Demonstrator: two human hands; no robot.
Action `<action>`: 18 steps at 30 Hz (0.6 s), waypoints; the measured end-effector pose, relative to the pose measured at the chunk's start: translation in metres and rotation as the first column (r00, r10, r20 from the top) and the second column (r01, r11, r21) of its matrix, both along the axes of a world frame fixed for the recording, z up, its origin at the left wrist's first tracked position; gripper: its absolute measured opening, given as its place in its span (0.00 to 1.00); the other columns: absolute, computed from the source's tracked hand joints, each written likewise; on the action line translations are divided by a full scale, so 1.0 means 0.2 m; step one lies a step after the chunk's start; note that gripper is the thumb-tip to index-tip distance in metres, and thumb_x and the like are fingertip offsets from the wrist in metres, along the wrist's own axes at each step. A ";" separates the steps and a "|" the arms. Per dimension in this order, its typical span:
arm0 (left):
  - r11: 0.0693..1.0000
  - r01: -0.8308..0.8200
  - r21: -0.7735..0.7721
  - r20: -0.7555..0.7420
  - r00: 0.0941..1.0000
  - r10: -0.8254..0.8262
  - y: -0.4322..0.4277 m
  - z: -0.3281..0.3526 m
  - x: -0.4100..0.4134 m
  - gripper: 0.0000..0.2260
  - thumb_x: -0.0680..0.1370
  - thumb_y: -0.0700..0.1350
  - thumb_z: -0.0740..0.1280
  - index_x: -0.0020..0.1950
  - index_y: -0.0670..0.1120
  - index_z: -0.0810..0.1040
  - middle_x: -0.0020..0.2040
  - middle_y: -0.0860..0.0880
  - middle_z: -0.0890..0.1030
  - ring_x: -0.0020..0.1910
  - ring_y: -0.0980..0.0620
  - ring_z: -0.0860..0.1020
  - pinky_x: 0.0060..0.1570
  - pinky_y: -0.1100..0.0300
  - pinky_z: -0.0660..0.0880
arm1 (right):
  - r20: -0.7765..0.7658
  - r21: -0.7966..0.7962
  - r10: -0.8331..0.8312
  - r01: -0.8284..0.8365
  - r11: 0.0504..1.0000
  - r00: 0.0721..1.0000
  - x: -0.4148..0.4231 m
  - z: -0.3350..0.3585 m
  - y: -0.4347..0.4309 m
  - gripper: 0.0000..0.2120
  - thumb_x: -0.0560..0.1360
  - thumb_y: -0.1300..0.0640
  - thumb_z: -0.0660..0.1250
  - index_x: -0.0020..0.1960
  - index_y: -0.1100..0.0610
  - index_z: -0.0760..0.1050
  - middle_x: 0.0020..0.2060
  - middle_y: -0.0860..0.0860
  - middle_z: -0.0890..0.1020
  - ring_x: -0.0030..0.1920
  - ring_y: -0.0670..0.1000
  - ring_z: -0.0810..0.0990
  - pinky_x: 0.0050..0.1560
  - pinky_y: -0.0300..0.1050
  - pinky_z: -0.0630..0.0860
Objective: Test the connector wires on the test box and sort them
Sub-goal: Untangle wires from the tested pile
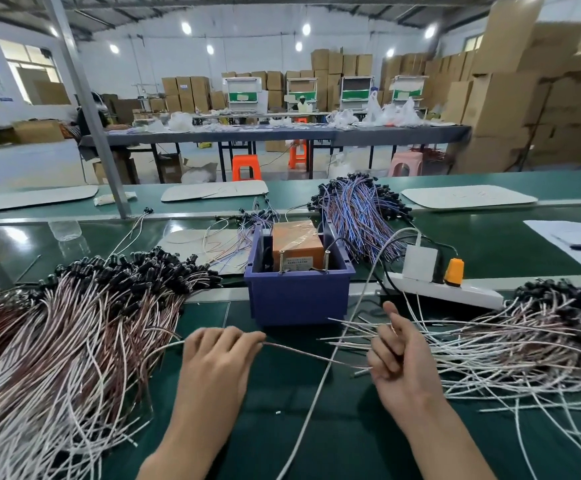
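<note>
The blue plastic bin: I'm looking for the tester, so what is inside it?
Inside the blue plastic bin sits an orange box wrapped in clear tape, with two upright metal pins at its front. The bin's front wall hides the box's lower part.

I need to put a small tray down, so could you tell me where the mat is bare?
Bare: green mat between the hands, below the blue bin. Crowded: left wire pile, right wire pile, and around the power strip.

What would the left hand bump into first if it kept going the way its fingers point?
Probably the right hand: the left hand points right along the thin pinkish-white wire stretched between them. Only green mat lies between, though depth is unclear.
</note>
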State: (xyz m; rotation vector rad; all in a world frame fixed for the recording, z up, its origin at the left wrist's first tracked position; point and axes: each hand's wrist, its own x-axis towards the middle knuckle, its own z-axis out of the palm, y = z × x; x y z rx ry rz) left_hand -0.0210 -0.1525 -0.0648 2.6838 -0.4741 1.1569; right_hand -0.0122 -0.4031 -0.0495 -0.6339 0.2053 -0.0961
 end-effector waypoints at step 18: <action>0.995 0.080 -0.057 0.138 0.988 -0.072 -0.02 0.05 -0.03 0.14 0.78 0.47 0.68 0.63 0.52 0.78 0.70 0.43 0.73 0.75 0.41 0.65 0.76 0.41 0.56 | 0.192 -0.962 0.307 0.117 0.247 0.932 -0.13 -0.08 0.33 0.09 0.81 0.50 0.67 0.53 0.35 0.80 0.42 0.35 0.84 0.46 0.39 0.83 0.45 0.28 0.72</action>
